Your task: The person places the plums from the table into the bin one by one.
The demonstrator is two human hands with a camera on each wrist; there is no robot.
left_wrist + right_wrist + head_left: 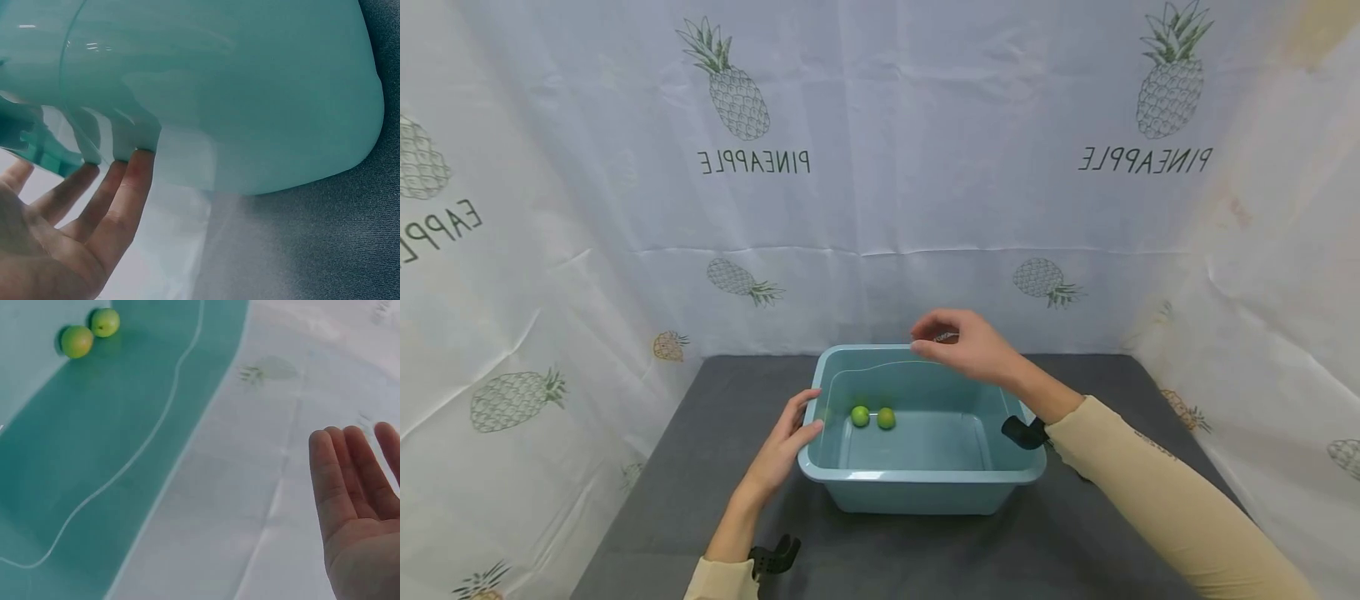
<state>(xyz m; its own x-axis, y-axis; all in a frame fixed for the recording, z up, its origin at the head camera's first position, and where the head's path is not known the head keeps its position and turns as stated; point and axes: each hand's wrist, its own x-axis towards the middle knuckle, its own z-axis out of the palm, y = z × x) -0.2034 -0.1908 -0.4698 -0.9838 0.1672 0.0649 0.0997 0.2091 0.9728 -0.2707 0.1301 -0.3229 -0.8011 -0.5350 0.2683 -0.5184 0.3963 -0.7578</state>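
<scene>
A light blue plastic basin (917,477) stands on the dark tabletop. Two small round green fruits, one (860,416) beside the other (886,418), lie inside it toward the left; both also show in the right wrist view. At the basin's left side my left hand (786,442) holds the rim, thumb over the top edge. In the left wrist view its fingertips touch the outer wall. My right hand (966,342) is raised above the back rim, fingers bent forward with a gap to the thumb. The right wrist view shows that hand (359,531) with nothing in it.
A dark grey cloth (700,475) covers the table around the basin. White curtains (880,192) printed with pineapples hang behind and at both sides, close to the table's edges. A black strap mount (1026,433) sits at my right wrist.
</scene>
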